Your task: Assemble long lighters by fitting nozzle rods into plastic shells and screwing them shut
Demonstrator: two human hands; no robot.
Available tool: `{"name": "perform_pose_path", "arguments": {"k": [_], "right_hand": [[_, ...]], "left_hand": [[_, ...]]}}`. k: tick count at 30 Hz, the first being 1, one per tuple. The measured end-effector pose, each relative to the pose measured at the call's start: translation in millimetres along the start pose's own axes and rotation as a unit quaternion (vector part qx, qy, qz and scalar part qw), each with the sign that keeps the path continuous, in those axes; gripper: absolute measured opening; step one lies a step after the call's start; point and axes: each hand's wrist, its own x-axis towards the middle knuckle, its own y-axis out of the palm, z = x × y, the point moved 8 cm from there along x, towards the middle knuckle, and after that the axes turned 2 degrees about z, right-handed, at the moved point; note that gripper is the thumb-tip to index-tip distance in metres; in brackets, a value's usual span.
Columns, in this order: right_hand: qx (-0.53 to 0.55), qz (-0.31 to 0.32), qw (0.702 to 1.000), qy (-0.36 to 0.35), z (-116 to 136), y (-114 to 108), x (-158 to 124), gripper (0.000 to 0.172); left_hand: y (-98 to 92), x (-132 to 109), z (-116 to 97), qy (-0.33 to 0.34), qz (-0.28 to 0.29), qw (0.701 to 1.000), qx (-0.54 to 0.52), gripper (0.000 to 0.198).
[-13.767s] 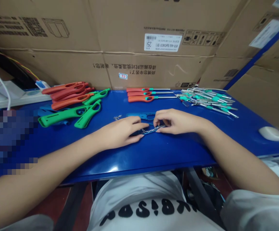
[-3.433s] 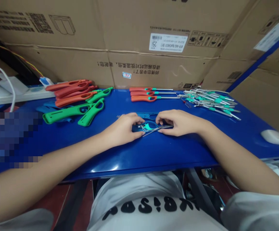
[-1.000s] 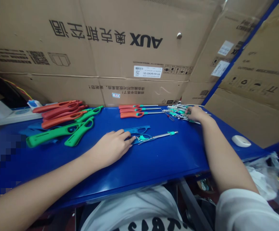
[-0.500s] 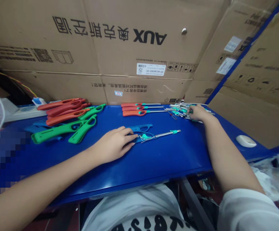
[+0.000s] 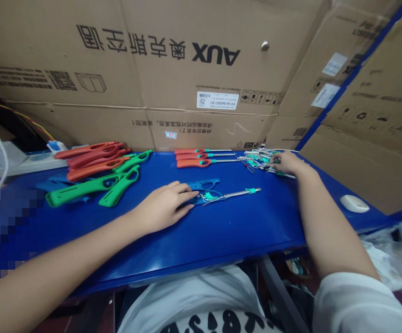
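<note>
Left hand (image 5: 168, 206) hides handle end of blue casing (image 5: 197, 186) — grip of right hand (image 5: 287, 163) at rod pile (image 5: 253, 157) is indeterminable.

Glossy tabletop (image 5: 228, 249), shiny metal rod (image 5: 239, 193), smooth plastic handles (image 5: 86, 172), matt cardboard (image 5: 173, 83).

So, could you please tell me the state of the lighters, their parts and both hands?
Left hand: touching near casing
Right hand: at rod pile, grip unclear
Near casing: open, wires exposed, rod protruding
Far casing: lying flat, no rod
Rod pile: loose, jumbled
Three red lighters: aligned, rods fitted
Red casings: piled, no rods
Green casings: piled, no rods
Heaped blue casings: partly hidden
</note>
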Motion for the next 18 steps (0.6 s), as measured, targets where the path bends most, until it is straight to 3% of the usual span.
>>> {"name": "perform_pose_path", "arguments": {"k": [6, 9, 12, 13, 15, 18], "right_hand": [[0.013, -0.047, 0.998, -0.031, 2.2, -7.0, -1.3, 0.011], [0.068, -0.128, 0.987, -0.075, 19.1, -25.6, -7.6, 0.013], [0.273, -0.219, 0.918, -0.186, 61.8, -48.3, -33.1, 0.019], [0.346, -0.208, 0.891, -0.21, 79.5, -48.9, -43.2, 0.024], [0.432, -0.129, 0.847, -0.282, 127.3, -41.8, -69.1, 0.031], [0.466, -0.025, 0.792, -0.394, 194.4, -29.5, -121.1, 0.03]], "left_hand": [[1.2, -0.3, 1.2, 0.001, -0.002, 1.0, -0.006, 0.04], [-0.8, -0.7, 1.1, -0.002, -0.027, 0.999, -0.034, 0.045], [-6.0, -0.6, 1.3, -0.016, -0.09, 0.989, -0.118, 0.049], [-7.7, -0.6, 2.4, -0.026, -0.115, 0.981, -0.155, 0.049], [-9.3, -0.6, 6.7, -0.053, -0.162, 0.959, -0.225, 0.048], [-7.7, -0.4, 13.7, -0.087, -0.208, 0.919, -0.324, 0.045]]}}
